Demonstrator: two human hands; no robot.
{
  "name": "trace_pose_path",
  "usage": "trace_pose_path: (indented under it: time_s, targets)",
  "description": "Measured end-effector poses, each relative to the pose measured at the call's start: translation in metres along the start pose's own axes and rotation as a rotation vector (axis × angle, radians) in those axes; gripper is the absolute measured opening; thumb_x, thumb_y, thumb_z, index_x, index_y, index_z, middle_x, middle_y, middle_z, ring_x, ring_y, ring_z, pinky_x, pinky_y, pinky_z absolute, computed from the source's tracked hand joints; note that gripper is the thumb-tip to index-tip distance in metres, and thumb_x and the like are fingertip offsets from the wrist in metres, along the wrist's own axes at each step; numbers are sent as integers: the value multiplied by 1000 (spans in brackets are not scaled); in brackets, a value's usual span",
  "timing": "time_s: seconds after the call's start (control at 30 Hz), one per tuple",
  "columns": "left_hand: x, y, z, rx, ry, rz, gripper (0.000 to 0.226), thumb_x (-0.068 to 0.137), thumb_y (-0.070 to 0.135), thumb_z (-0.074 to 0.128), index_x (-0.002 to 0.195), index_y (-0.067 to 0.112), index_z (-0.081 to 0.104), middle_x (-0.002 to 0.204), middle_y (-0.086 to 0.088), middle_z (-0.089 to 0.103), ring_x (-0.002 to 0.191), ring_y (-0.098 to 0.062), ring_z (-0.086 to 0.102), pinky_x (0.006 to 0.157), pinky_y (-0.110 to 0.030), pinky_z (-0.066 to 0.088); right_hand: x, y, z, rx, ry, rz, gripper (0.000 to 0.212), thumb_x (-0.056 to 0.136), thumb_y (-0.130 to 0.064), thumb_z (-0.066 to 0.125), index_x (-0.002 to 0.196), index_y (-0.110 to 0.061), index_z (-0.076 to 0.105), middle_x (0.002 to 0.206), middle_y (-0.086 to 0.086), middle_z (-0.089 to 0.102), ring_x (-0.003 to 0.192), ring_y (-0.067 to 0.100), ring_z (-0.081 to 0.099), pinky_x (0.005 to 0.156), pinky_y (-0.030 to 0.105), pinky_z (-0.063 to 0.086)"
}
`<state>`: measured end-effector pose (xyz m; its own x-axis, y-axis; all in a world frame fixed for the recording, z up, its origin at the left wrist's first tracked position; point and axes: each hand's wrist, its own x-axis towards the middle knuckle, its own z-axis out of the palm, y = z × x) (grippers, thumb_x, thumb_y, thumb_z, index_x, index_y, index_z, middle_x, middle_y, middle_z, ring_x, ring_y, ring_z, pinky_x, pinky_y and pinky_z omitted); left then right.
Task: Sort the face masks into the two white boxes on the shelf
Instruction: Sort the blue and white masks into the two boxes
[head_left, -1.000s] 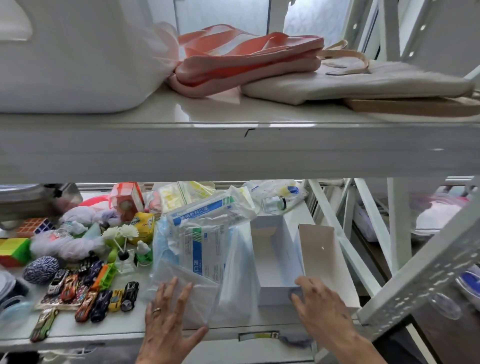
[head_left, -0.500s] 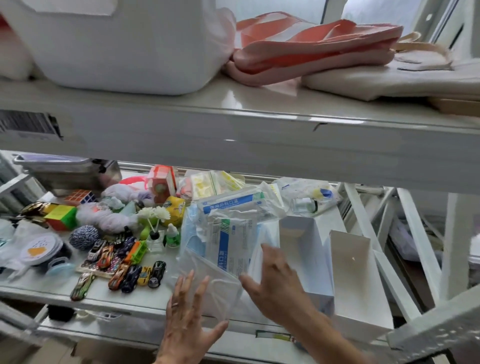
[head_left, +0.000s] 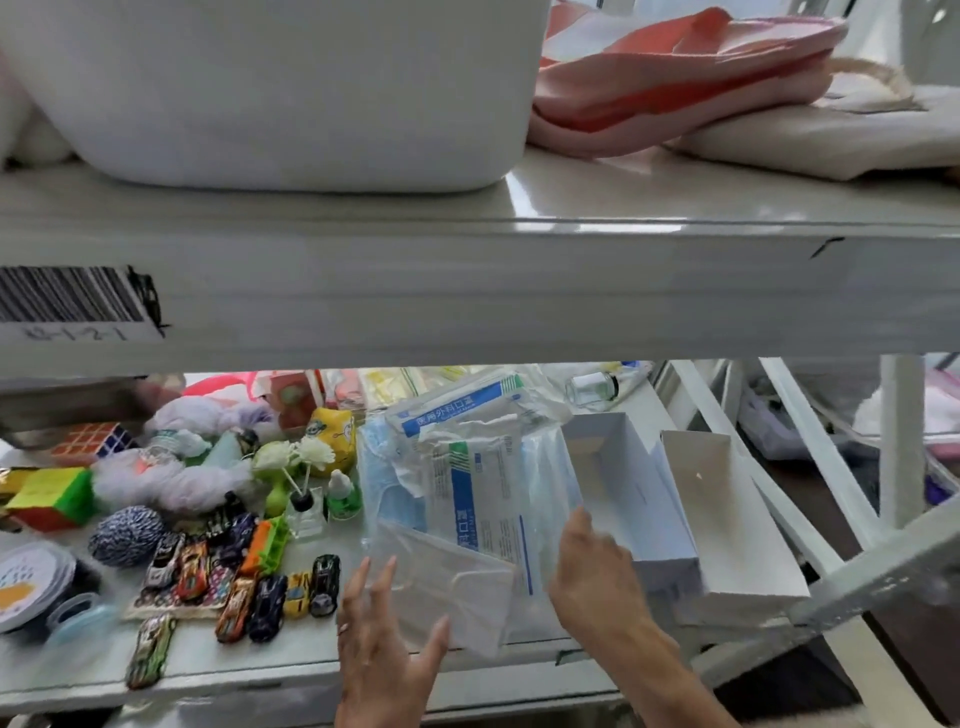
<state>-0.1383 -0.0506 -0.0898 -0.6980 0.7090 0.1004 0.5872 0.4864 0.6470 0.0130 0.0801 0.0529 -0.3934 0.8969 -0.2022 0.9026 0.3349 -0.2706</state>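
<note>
First: Since a second ago the right hand (head_left: 592, 577) is no longer lying at the front of the near white cardboard box (head_left: 631, 499). It is now hanging at the right edge of the pile of printed face mask packets (head_left: 483, 499).

Second: Yes. The left hand (head_left: 384, 639) is staying at the front edge of the lower white metal shelf (head_left: 249, 670), fingers straight and spread. Its fingertips are lying on the clear-wrapped white mask packet (head_left: 447, 587), and it is gripping nothing.

First: Is the right hand holding something?

Second: I cannot tell. Its fingers are pointing away from the camera and are looking blurred. They are touching the pile or nearly so, but no pinch is showing.

First: Where are the masks lying?

Second: They are sitting in the middle of the shelf, with loose light blue masks (head_left: 384, 467) under the packets, just left of the near box. The second white cardboard box (head_left: 727, 519) is standing beside it, toward the right end. Both are looking empty.

First: What is deciding the next move?

Second: I am thinking it is the direction. The printed packets are lying roughly front to back, as the boxes are, and the boxes are standing to their right. The right hand is waiting between pile and box, so it is nearer for carrying.
</note>
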Motion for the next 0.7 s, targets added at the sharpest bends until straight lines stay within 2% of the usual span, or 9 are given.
trace_pose_path:
  time_s: [0.1,0.17,0.27,0.3,0.37,0.43,0.47,0.57,0.7]
  targets:
    - [11,2,-11,2,-70,-193,96,82,54,70,156,26,17,165,-7,9,151,-27,16,118,-49,25,-24,13,-16,76,164,9,29,91,-9,47,119,-16,41,95,11,69,78,30,58,66,35,41]
    - [19,3,-17,37,-58,-230,97,82,53,70,156,26,14,164,-5,15,148,-26,24,115,-48,29,-32,22,-24,312,274,-6,15,87,-6,53,98,-13,48,75,10,62,66,28,49,60,39,37]
    - [30,7,-23,129,-67,-254,100,76,54,76,154,23,21,151,-5,39,134,-25,43,106,-43,38,-22,27,-21,779,111,4,4,78,-4,58,82,-4,59,64,1,55,59,17,48,53,29,37]
    - [32,6,-24,152,-74,-268,100,74,54,78,153,24,24,144,-4,46,129,-25,47,103,-42,40,-15,25,-15,835,17,3,11,72,-8,58,81,-4,63,64,-2,55,60,13,50,54,26,37]
    - [34,3,-23,163,-80,-287,95,72,53,79,150,26,31,131,0,57,119,-22,53,99,-40,43,4,20,3,777,-140,-61,20,63,-13,53,79,-6,64,65,-6,56,62,10,52,57,27,39]
    - [35,3,-23,171,-115,-288,78,75,50,77,141,29,42,117,5,62,109,-19,57,92,-37,43,21,11,21,597,-243,-161,11,64,-16,53,73,-13,59,67,-6,54,63,12,53,55,26,39]
    - [35,4,-24,165,-128,-296,64,77,46,76,132,31,48,109,8,64,104,-18,58,88,-35,42,28,5,29,482,-278,-226,3,70,-16,54,71,-17,56,68,-7,53,62,12,52,53,22,38]
    - [36,6,-33,-5,-82,-325,12,88,24,68,98,28,62,90,5,65,87,-17,60,81,-38,51,39,-8,42,320,-305,-319,11,83,-13,54,79,-23,55,81,-3,55,68,11,52,50,13,34]
    - [38,0,-52,-373,-56,-331,6,96,12,64,93,17,67,90,-4,72,86,-22,68,75,-38,57,45,-9,41,358,-258,-375,8,83,-12,53,76,-16,52,91,3,51,70,11,49,53,15,36]
